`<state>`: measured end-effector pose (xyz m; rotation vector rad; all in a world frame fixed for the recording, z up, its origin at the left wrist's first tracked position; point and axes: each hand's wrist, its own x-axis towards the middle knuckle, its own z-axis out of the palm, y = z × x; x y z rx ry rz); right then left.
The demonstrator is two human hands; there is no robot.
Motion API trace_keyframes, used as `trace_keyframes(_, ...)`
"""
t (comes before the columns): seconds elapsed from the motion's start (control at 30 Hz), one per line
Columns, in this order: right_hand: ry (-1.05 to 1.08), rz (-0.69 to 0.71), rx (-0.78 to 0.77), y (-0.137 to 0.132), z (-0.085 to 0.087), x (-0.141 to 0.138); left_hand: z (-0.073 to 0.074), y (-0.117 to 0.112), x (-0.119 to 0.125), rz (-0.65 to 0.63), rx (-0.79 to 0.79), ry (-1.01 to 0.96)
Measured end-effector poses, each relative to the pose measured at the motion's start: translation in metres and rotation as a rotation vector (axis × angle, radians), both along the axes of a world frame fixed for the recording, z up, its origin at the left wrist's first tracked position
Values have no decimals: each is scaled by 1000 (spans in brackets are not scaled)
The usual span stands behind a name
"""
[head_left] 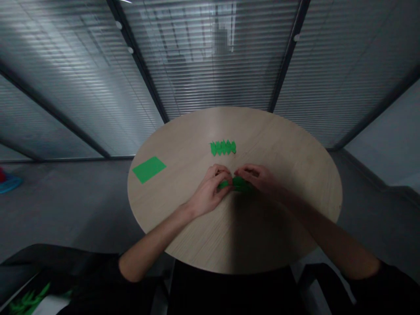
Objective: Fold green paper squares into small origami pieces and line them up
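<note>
Over the middle of the table, my left hand (216, 186) curls its fingers round the left end of a green folded piece of paper (241, 183). Opposite it, my right hand (256, 175) has its thumb and fingers closed at the paper's upper right side. Part of the paper is covered by the fingers, so its full shape is hidden. Just beyond my hands lies a zigzag-edged green paper piece (223, 147), touched by neither hand. To the left, a flat green paper sheet (149, 169) rests on the tabletop.
The round wooden table (197, 236) stands before a glass wall with blinds (210, 78). A dark chair armrest (65, 249) is at the lower left, near some green things (29, 299) and a white object (50, 305). A blue object (11, 183) sits on the floor, far left.
</note>
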<state>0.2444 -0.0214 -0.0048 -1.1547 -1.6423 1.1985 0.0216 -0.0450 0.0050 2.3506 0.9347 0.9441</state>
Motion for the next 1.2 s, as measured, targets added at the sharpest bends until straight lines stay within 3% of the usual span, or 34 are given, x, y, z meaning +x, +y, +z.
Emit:
trace_keyframes(0.17, -44, 96, -30, -1, -4, 1, 0, 1, -1, -12, 20, 10)
trace_keyframes(0.43, -27, -213, 81, 6, -6, 2, -2, 3, -15, -15, 337, 262)
trace_keyframes(0.6, 9, -261, 96, 1, -6, -2, -11, 4, -16, -45, 480, 448)
trace_keyframes(0.83, 194, -175, 6, -1, -2, 2, -18, 11, -18, 68, 216, 47)
trace_keyframes(1.0, 201, -68, -14, -1, 3, 7, -19, 17, -20, -22, -21, -52)
trace_keyframes(1.1, 167, -31, -2, -2, 3, 9, -19, 18, -20, -107, -77, -82)
trace_keyframes(1.2, 147, 36, 10, -4, 0, 14, -17, 18, -21, -92, -96, -124)
